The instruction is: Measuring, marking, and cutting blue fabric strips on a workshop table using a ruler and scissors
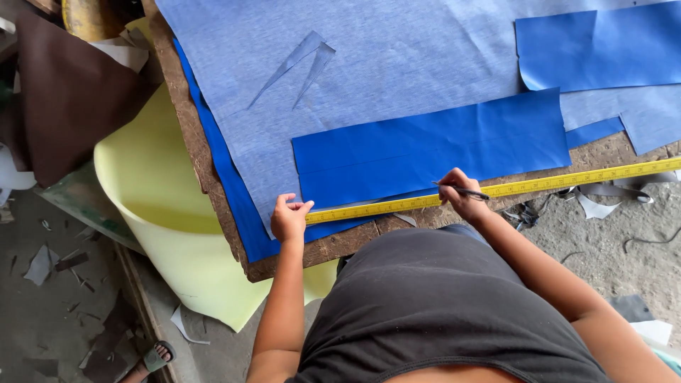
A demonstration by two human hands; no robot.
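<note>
Marking blue sheet along a yellow ruler
Left hand [289, 218] pinches the stiff ruler [496, 190] flat; right hand [461, 195] grips a pen [464, 190]; the thin sheet [425, 149] looks floppy, slippery

Yellow foam roll [163, 213] — brown sheet [71, 99].
</note>
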